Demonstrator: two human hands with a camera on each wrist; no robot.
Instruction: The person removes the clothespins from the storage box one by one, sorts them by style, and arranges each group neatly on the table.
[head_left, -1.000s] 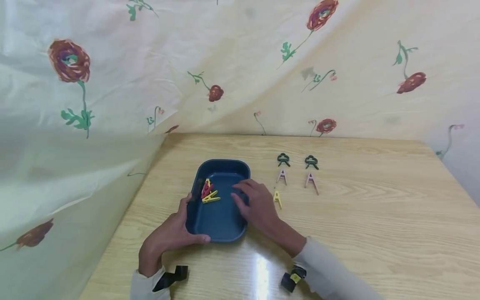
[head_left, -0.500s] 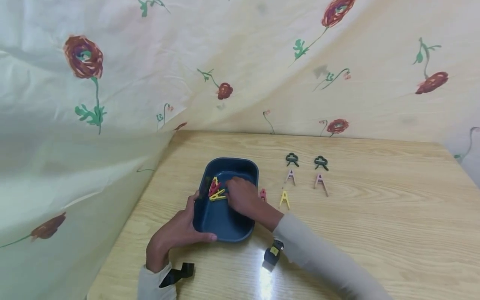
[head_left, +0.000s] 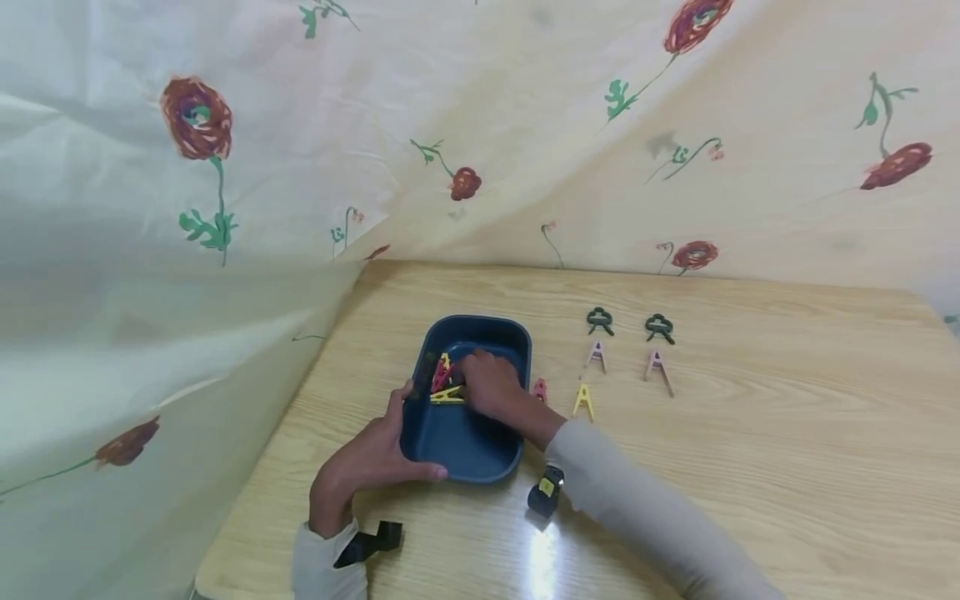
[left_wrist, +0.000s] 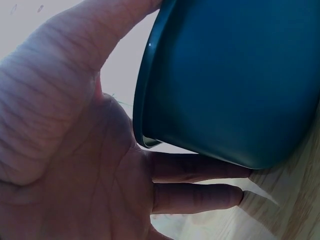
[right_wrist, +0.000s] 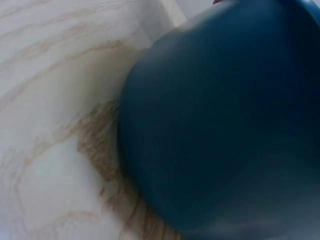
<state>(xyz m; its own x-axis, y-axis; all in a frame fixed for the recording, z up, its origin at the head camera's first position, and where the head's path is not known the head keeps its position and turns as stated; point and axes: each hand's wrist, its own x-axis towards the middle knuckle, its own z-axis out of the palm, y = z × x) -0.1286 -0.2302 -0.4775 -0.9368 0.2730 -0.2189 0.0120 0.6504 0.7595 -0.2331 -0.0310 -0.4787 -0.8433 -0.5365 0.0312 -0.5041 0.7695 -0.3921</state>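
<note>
My left hand (head_left: 375, 458) stands at the near left corner of a dark blue tray (head_left: 461, 454), thumb along the near rim and straight fingers against the left side. The left wrist view shows those fingers (left_wrist: 200, 197) beside the tray's outer wall. Inside the tray, my right hand (head_left: 491, 387) reaches down, its fingertips at a small pile: a yellow clothespin (head_left: 446, 397) and a red clothespin (head_left: 441, 375). Dark clips (head_left: 429, 367) lie by the left wall. I cannot tell whether the right fingers pinch anything. The right wrist view is filled by the tray's outside (right_wrist: 215, 130).
Right of the tray on the wooden table (head_left: 750, 467) stand two dark green clips (head_left: 600, 320), two pale pink clothespins (head_left: 656, 369), a yellow clothespin (head_left: 583, 402) and a red clothespin (head_left: 540, 390). A flowered cloth (head_left: 525, 125) hangs behind and to the left.
My right hand has moved from above the tray's right side left and down to the pile, uncovering the red clothespin on the table. The left hand keeps its place. The head view has shifted.
</note>
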